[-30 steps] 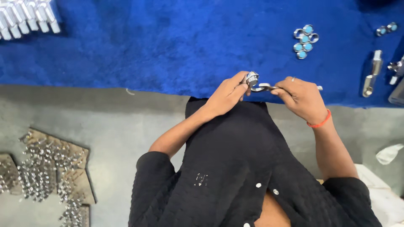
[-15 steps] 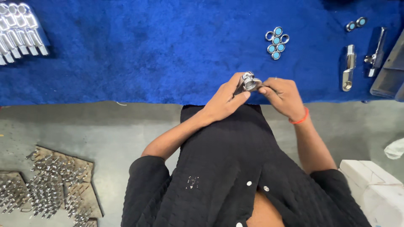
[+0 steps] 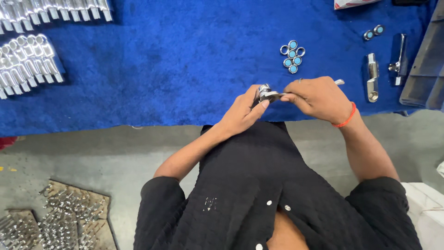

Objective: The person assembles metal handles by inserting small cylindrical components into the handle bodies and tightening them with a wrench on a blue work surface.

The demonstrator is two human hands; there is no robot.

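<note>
Both my hands meet over the front edge of a blue cloth-covered table (image 3: 185, 65). My left hand (image 3: 243, 111) pinches a small round chrome part (image 3: 264, 91) between thumb and fingers. My right hand (image 3: 317, 98), with a red band on the wrist, grips a flat chrome handle piece (image 3: 338, 82) whose end sticks out past the knuckles. The round part sits against the handle piece's near end. Just beyond the hands lies a cluster of small rings with light blue centres (image 3: 292, 56).
Rows of shiny metal pieces (image 3: 30, 65) lie at the table's left and along its far left edge (image 3: 60, 11). Two chrome handles (image 3: 372, 76) and a grey tray (image 3: 425, 69) lie at the right. Boards with metal parts (image 3: 69, 217) rest on the floor at lower left.
The view has shifted, so the hands sit higher and further right in frame. Both hands keep hold of the chrome parts, and the handle's end now shows past my right hand.
</note>
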